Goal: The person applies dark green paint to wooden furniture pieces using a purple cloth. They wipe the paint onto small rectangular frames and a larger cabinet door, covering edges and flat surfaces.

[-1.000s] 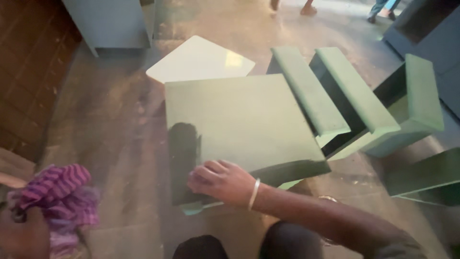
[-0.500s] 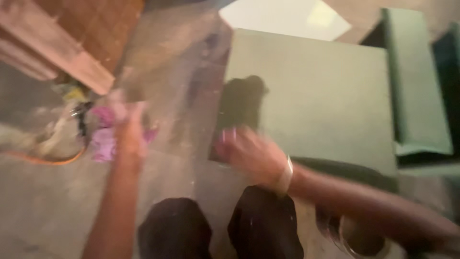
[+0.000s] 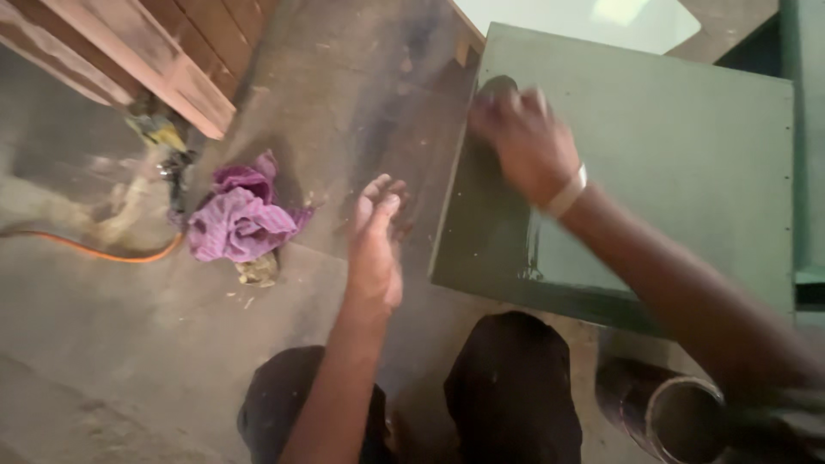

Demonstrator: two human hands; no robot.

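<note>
A large green painted panel (image 3: 670,163) lies flat on the floor in front of my knees (image 3: 507,387). My right hand (image 3: 526,142), with a pale bangle at the wrist, rests flat on the panel near its far left corner. It is blurred, the fingers are spread, and nothing shows in it. A small dark patch lies at its fingertips. My left hand (image 3: 376,245) hangs open over the bare floor just left of the panel's edge and holds nothing. A crumpled purple cloth (image 3: 241,219) lies on the floor to the left of that hand.
A wooden frame (image 3: 129,60) stands at the top left, with an orange cable (image 3: 112,251) and a tool beside the cloth. A white board (image 3: 593,17) lies beyond the panel. An open dark tin (image 3: 679,412) sits at the bottom right. More green pieces (image 3: 803,129) are at the right edge.
My left hand has let go of the purple cloth and moved right toward the panel. My right hand has slid from the panel's near left edge up to its far left corner.
</note>
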